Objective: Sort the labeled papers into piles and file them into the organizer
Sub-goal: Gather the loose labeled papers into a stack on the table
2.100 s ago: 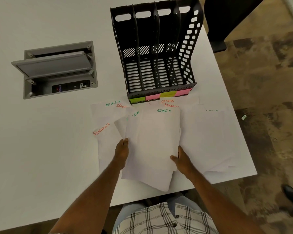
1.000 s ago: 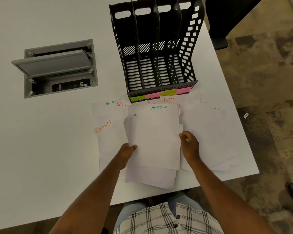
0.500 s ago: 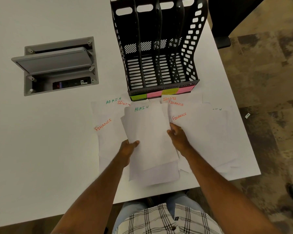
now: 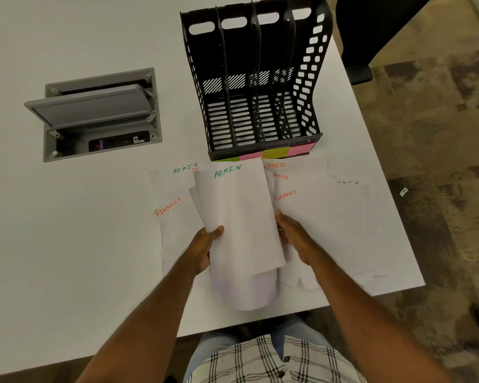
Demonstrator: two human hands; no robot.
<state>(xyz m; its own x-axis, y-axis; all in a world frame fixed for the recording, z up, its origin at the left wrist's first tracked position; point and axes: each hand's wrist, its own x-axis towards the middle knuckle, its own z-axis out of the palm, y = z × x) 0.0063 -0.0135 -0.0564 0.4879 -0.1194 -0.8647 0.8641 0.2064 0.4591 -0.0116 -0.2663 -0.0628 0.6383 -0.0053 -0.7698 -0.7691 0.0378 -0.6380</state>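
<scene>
The organizer stands on the counter at upper centre of the frame, the floor box to its left. Loose papers spread just below the organizer; a held stack lies over them, centre frame.

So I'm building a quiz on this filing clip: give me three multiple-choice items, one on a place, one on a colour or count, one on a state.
1. Where is the organizer?
A. Beyond the papers on the table
B. On the floor
C. In the person's lap

2. What ink is ADMIN written in on the held sheet?
A. Orange
B. Green
C. Black

3. What is the left hand doing?
A. Lying flat on the table
B. Pointing at the organizer
C. Gripping the ADMIN stack

Key: 1 A, it stands upright behind the spread sheets. 2 B, the lettering is green. 3 C, its thumb lies over the stack's edge.
</scene>
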